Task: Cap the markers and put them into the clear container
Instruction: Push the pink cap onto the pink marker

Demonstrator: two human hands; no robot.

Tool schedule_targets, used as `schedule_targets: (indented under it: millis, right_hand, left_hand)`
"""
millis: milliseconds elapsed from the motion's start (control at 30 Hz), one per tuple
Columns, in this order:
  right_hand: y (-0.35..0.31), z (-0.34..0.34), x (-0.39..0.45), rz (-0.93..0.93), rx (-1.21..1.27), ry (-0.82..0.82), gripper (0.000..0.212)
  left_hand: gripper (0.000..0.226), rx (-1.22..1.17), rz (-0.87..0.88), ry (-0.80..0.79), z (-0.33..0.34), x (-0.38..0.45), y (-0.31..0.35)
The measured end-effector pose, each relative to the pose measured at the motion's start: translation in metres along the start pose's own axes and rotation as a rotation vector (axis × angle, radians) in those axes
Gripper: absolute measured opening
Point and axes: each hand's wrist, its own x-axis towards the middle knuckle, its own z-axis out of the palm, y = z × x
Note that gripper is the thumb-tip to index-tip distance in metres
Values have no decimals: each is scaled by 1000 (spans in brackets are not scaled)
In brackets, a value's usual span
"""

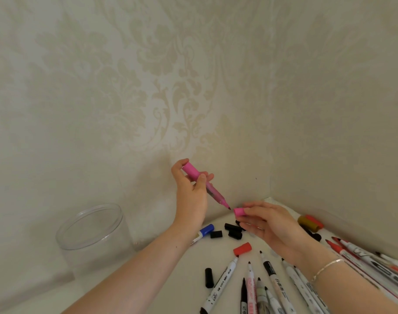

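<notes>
While the left hand (191, 191) grips the pink marker (205, 185) aloft, tip down, the right hand (268, 225) pinches its pink cap (239, 211) just beside the tip. Advice: line the cap's mouth with the tip, then push straight until seated. Clear container (91, 227): upright at left, near the wall (125, 87), open-topped, well apart. Loose markers (270, 282) and caps (233, 231) crowd the counter (182, 279) below; the corner hems the far side.
</notes>
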Motion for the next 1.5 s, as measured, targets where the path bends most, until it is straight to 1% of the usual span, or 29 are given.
schedule_targets:
  millis: [133, 233, 433, 533, 600, 667, 733, 833, 900, 967, 1033, 1100, 1133, 1200, 1267, 1367, 1500]
  right_hand:
    - [5, 5, 0, 44, 127, -25, 29]
    - [9, 9, 1, 49, 195, -11, 31]
    - [11, 12, 0, 52, 281, 0, 34]
    - [11, 16, -1, 65, 306, -42, 32]
    - [10, 18, -2, 70, 329, -62, 28]
    - [10, 16, -1, 60, 339, -40, 20]
    - [9, 12, 1, 28, 334, 12, 11]
    - [6, 8, 4, -56, 327, 87, 9]
    - [3, 9, 6, -124, 261, 133, 10]
    - [-1, 13, 7, -185, 111, 195, 13]
    - [-4, 21, 8, -245, -47, 277, 14]
    - [-8, 28, 8, -325, -124, 331, 13]
    - [-8, 31, 8, -360, -140, 341, 13]
    - [-8, 35, 7, -391, -160, 355, 15]
    - [-6, 38, 6, -387, -129, 359, 17]
    - [-5, 42, 5, -369, -41, 359, 18]
    - [-4, 45, 2, -344, 21, 376, 13]
  left_hand:
    - [37, -12, 3, 26, -1, 0, 0]
    - [38, -19, 9, 33, -1, 0, 0]
    - [38, -28, 9, 59, -4, 2, -2]
    - [37, -67, -33, 50, -2, -1, -3]
    - [37, -103, -65, 35, 0, -4, -3]
    - [38, -132, -108, 6, -2, -5, -2]
    - [34, -95, -173, -41, -8, -5, 0]
    - [26, 111, -276, -170, -18, -5, 0]
    - [23, 238, -293, -284, -21, -8, -2]
    - [20, 303, -263, -383, -19, -14, -4]
    - [20, 376, -182, -443, -14, -19, -7]
    - [24, 395, -115, -463, -10, -22, -12]
    - [26, 390, -85, -448, -8, -24, -14]
    - [30, 365, -46, -378, -5, -26, -18]
    - [30, 327, -23, -327, -4, -27, -22]
    - [32, 308, 19, -301, -3, -28, -25]
    - [29, 336, 13, -283, -1, -28, -26]
